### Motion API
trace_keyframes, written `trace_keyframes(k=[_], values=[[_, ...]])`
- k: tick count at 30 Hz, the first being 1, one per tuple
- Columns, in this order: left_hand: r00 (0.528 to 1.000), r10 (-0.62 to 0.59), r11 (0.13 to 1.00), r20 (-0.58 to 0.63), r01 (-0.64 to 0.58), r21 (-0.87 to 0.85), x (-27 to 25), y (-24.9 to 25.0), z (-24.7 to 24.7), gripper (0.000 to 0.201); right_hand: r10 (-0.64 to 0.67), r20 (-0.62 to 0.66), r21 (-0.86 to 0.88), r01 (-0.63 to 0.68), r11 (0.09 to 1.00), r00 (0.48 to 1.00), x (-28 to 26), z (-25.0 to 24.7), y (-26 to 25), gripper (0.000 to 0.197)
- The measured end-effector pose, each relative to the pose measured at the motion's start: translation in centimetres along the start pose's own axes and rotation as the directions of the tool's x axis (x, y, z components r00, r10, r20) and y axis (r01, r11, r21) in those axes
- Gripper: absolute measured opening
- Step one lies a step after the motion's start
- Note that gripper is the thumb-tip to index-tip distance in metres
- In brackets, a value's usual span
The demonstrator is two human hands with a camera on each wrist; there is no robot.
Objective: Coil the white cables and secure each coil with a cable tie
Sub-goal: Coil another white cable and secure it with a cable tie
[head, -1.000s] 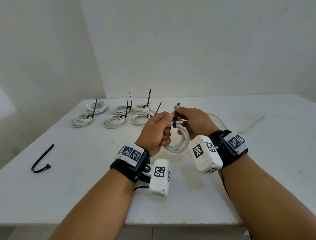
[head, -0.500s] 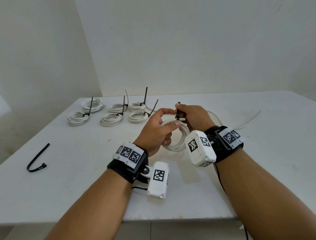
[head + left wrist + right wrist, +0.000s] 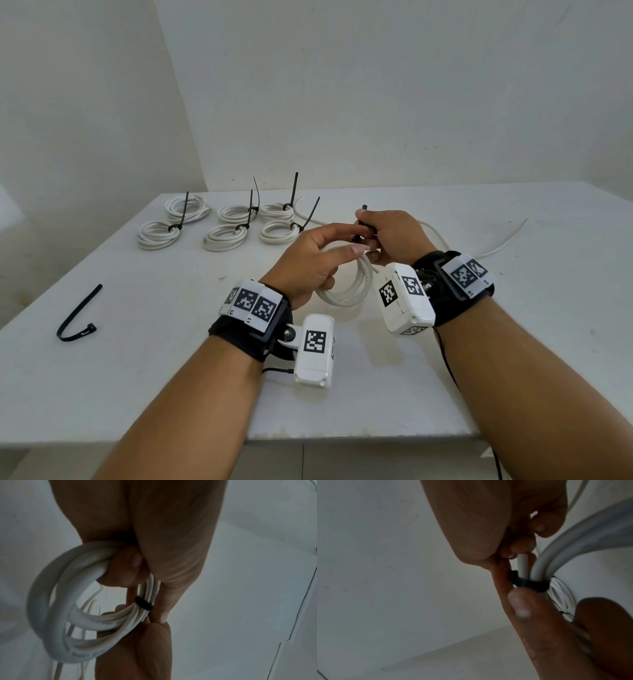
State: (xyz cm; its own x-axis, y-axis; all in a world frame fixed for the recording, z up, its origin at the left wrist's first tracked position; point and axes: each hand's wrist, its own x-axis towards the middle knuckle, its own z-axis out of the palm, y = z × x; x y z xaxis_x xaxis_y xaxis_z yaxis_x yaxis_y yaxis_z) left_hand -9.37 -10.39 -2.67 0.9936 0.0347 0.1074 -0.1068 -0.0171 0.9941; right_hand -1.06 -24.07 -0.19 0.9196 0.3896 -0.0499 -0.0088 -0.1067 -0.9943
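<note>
Hanging between both hands above the white table [image 3: 479,359], a white cable coil [image 3: 356,287] of several loops is bound at its upper part by a black cable tie [image 3: 143,603]. The tie's band circles the bunched strands; its free tail [image 3: 363,207] sticks up past the right hand.

Left hand [image 3: 308,263]: lower fingers curled through the coil's opening and gripping the loops; index finger and thumb stretched toward the tie, their tips at the bundle beside the band. Left wrist view: one curled finger [image 3: 123,569] hooks the loops from inside.

Right hand [image 3: 394,236]: fingers curled, pinching the tie and the bundle at the band. Right wrist view: thumb [image 3: 522,605] pressed on the strands just below the band; a cut cable end [image 3: 574,565] stands just beside the main loops under the tie.

Wrist cameras [image 3: 315,349] with printed black-and-white markers strapped to both forearms.

Six tied coils [image 3: 226,236] lie at the table's far left in two rows, each with a black tie tail pointing up. One spare cable tie [image 3: 77,318], bent into a hook shape, lies apart near the left edge. A loose white cable [image 3: 503,243] runs over the table behind the right hand toward the far right.

Plain pale walls [image 3: 376,102] meet in a corner behind the table.
</note>
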Motion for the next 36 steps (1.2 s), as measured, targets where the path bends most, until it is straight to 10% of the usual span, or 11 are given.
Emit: trace_keyframes(k=[15,20,25,30,36], values=[[0.996,0.075,0.996,-0.048,-0.077,-0.04,-0.4,0.8,0.6,0.036,-0.087,0.058,-0.05,0.09,0.995,0.994,-0.2,-0.3,-0.1,0.033],[0.971,0.093,0.994,-0.221,-0.077,0.081,-0.9,1.5,-2.2,0.041,0.004,0.167,0.144,-0.029,0.989,0.986,0.8,1.0,0.8,0.038],[0.898,0.099,0.946,-0.428,0.048,0.32,-2.2,2.2,-9.6,0.02,0.033,0.271,-0.141,0.006,0.99,0.962,0.5,3.7,1.3,0.029],[0.883,0.118,0.71,-0.455,0.245,0.66,-2.8,2.7,-16.6,0.033,0.039,0.365,-0.761,0.274,0.587,0.93,-0.7,7.1,0.5,0.044],[0.891,0.009,0.426,-0.455,0.408,0.808,-2.3,1.8,-21.0,0.046,0.205,0.321,-0.906,0.236,0.351,0.925,-1.0,9.0,1.4,0.064]])
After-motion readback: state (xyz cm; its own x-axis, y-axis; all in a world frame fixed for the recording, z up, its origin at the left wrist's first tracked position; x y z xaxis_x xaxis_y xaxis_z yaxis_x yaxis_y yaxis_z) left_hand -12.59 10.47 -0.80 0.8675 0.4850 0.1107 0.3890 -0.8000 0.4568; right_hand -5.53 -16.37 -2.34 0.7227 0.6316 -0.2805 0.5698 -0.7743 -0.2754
